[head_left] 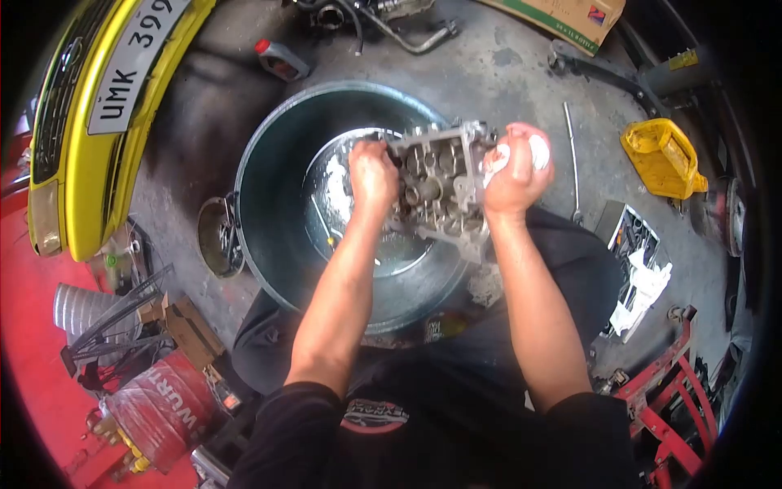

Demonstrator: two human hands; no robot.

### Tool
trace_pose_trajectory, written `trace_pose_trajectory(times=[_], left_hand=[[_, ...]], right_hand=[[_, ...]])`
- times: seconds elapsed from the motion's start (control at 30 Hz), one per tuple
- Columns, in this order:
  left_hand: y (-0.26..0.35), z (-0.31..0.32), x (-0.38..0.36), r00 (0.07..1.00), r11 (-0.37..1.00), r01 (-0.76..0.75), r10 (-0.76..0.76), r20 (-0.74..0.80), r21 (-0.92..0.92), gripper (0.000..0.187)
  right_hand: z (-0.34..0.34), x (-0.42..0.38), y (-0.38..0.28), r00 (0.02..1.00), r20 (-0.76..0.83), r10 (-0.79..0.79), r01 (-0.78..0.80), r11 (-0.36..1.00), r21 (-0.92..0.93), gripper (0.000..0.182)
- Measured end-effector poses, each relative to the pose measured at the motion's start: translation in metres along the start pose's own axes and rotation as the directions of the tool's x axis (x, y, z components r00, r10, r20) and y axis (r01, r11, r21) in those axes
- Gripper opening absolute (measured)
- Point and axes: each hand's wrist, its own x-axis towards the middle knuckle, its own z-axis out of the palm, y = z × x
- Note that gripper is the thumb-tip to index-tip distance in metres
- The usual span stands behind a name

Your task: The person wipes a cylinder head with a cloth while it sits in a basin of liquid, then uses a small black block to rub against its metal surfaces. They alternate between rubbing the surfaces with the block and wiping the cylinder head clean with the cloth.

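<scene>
A grey metal cylinder head [440,189] rests tilted on the right rim of a large metal basin [269,187]. My left hand [371,175] grips its left end over the basin. On its right end sits my right hand [515,169], closed around a soapy white rag [536,151]. Foamy water [338,191] lies in the bottom of the basin.
A yellow car bumper [90,122] with a plate stands at upper left. On the concrete floor lie a yellow jerrycan [664,156], a long metal rod [573,159], a tool tray [639,261], a red oil can [281,59] and a cardboard box [562,16]. A red frame [672,391] sits lower right.
</scene>
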Motion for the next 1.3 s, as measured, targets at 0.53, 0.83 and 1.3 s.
trace_pose_trajectory(times=[0.53, 0.83, 1.3], left_hand=[[0.031, -0.025, 0.013, 0.993, 0.995, -0.079, 0.084, 0.08, -0.064, 0.019], [0.027, -0.044, 0.031, 0.983, 0.998, 0.063, -0.064, -0.171, -0.011, 0.02], [0.039, -0.022, 0.014, 0.992, 0.992, 0.114, -0.111, 0.056, -0.056, 0.02]], right_hand=[[0.002, 0.003, 0.0, 1.0, -0.013, -0.014, 0.014, 1.0, 0.005, 0.012], [-0.004, -0.003, -0.001, 0.999, 0.038, 0.012, -0.012, 1.0, 0.012, 0.009], [-0.001, 0.004, 0.005, 0.998, 0.037, -0.054, 0.055, 0.998, -0.029, 0.011]])
